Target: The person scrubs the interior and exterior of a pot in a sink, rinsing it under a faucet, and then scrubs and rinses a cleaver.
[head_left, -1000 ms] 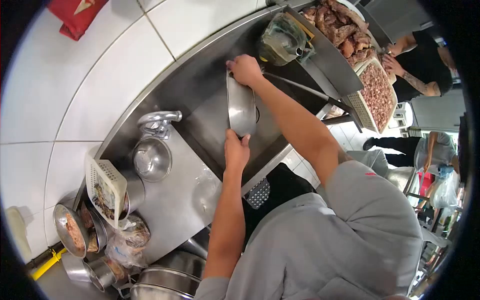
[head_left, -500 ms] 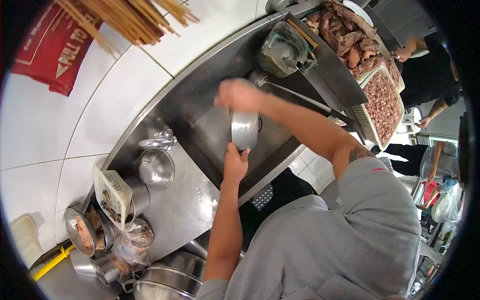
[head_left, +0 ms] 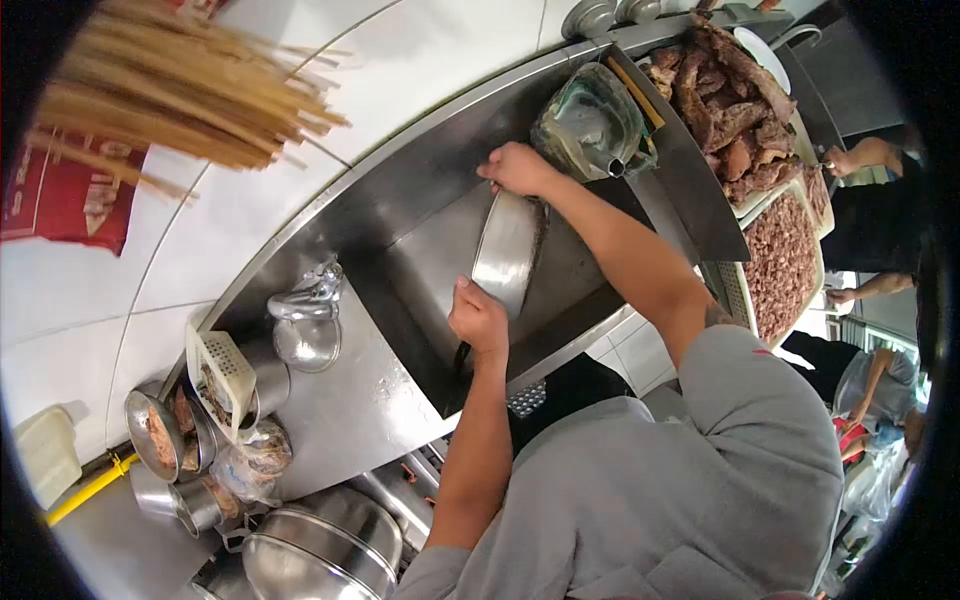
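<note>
A shallow metal pan (head_left: 505, 255) is held tilted on its side over the steel sink (head_left: 430, 225), its outer wall facing me. My left hand (head_left: 478, 318) grips the pan's lower end, thumb up against it; a short dark piece shows just below this hand. My right hand (head_left: 520, 168) is closed at the pan's upper end, fingers bent over the rim. Whether it also holds a scrubber there is hidden. A cloudy plastic jug (head_left: 590, 120) stands close to my right hand, by the sink's far corner.
A metal faucet (head_left: 308, 292) and small metal bowl (head_left: 307, 343) are left of the sink. Beyond the right divider stand piled meat pieces (head_left: 725, 95) and a basket of chopped meat (head_left: 780, 265). Sticks (head_left: 190, 85) hang at upper left. Other people (head_left: 870, 210) are at right.
My right hand, blurred over the pan before, now sits at its upper end. The pan has tilted more, and the whole view has shifted slightly.
</note>
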`<state>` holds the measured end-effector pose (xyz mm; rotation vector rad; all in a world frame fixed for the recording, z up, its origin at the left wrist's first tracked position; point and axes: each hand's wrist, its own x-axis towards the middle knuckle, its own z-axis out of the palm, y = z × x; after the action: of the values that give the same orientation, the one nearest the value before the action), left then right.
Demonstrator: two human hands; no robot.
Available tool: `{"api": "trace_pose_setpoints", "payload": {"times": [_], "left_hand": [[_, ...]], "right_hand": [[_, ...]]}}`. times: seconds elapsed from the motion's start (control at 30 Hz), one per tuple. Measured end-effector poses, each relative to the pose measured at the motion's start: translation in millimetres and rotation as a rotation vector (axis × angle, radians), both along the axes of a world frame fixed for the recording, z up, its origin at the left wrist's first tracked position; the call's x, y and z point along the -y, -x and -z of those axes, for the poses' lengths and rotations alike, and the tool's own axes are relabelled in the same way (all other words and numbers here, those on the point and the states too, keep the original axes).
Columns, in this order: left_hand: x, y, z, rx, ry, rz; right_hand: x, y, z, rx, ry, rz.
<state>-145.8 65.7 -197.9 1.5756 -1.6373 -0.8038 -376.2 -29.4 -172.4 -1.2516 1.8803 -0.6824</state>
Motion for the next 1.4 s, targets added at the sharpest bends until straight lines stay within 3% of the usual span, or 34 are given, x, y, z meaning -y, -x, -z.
{"api": "trace_pose_setpoints", "payload": {"times": [0.03, 0.1, 0.17, 0.23, 0.27, 0.3, 0.37, 0.4, 0.43, 0.53, 0.6, 0.67, 0.77, 0.83, 0.9, 0.93, 1.03, 1.07, 1.1, 1.17, 1.23, 1.3, 1.37, 1.4], "left_hand": [[-1, 2, 0, -0.004, 0.010, -0.024], [-5, 4, 6, -0.002, 0.006, -0.065], [-1, 2, 14, -0.009, 0.095, -0.035], [-1, 4, 4, -0.003, 0.069, -0.038], [-1, 3, -1, 0.004, 0.039, -0.041], [4, 6, -3, 0.000, 0.046, -0.040], [9, 3, -4, 0.010, -0.046, -0.106], [10, 0, -5, 0.022, -0.045, -0.102], [11, -1, -6, -0.001, -0.023, -0.077], [7, -4, 1, -0.014, -0.007, -0.062], [13, -2, -2, -0.008, 0.006, -0.058], [14, -13, -9, -0.234, 0.027, -0.116], [32, -12, -57, 0.059, -0.094, -0.030], [43, 5, -51, 0.315, -0.083, 0.049], [42, 22, -57, 0.289, -0.009, 0.053], [44, 29, -56, 0.245, 0.030, 0.044], [39, 24, -45, 0.175, 0.068, 0.034], [37, 22, -46, 0.224, 0.066, 0.051], [37, 23, -46, 0.263, 0.071, 0.065], [42, 24, -40, 0.259, 0.084, 0.060], [36, 20, -36, 0.273, 0.072, 0.043], [37, 25, -37, 0.234, 0.114, 0.072], [26, 24, -38, 0.273, 0.108, 0.066], [28, 28, -39, 0.302, 0.111, 0.068]], "right_hand": [[-3, -3, 4, -0.006, 0.003, 0.006], [-23, -50, -9, -0.534, 0.458, -0.376], [-28, -50, -17, -0.412, 0.507, -0.366], [-10, 3, -2, -0.229, -0.097, -0.155], [-11, 16, 31, 0.087, 0.010, 0.047], [-9, 5, 17, 0.084, 0.019, 0.047], [-14, -51, -1, -0.336, 0.283, -0.157], [-21, -71, 0, -0.417, 0.427, -0.339], [-17, -62, 2, -0.410, 0.428, -0.330], [5, 9, 29, 0.041, -0.050, 0.060], [11, 7, 26, 0.071, 0.006, 0.092], [13, -5, 17, 0.058, 0.192, 0.061], [21, -23, 7, 0.045, 0.199, 0.152], [23, -23, 8, 0.042, 0.199, 0.076], [29, -30, 11, -0.135, 0.198, -0.162], [17, -53, 14, -0.380, 0.491, -0.260], [0, -58, -18, -0.422, 0.340, -0.361], [16, -30, 17, -0.342, 0.394, -0.261], [18, -7, 0, 0.024, 0.020, 0.048], [18, -22, 16, -0.170, 0.158, -0.012], [-6, -59, -6, -0.385, 0.358, -0.343], [1, -41, 9, -0.332, 0.350, -0.265], [13, 4, 22, 0.046, 0.004, 0.084], [13, 0, 21, 0.016, 0.013, 0.079]]}}
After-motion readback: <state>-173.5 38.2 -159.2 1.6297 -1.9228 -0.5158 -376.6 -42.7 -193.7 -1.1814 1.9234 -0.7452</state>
